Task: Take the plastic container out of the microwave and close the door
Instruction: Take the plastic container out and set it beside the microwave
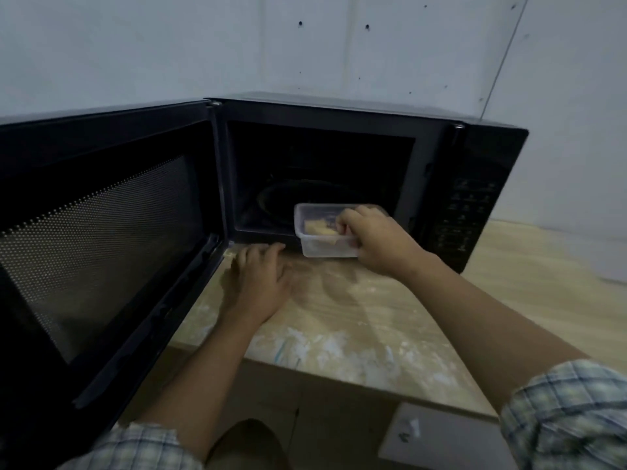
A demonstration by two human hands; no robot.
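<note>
A black microwave stands on a wooden counter with its door swung wide open to the left. A clear plastic container holding yellowish food sits half out of the cavity, over its front sill. My right hand grips the container's right rim, fingers over the edge. My left hand hovers flat and open above the counter, just left of the container and below the cavity opening, touching nothing that I can see.
The open door fills the left side, reaching past the counter's front edge. The counter top is smeared with white patches. The microwave's control panel is at the right. A pale board lies on the floor below. Grey walls stand behind.
</note>
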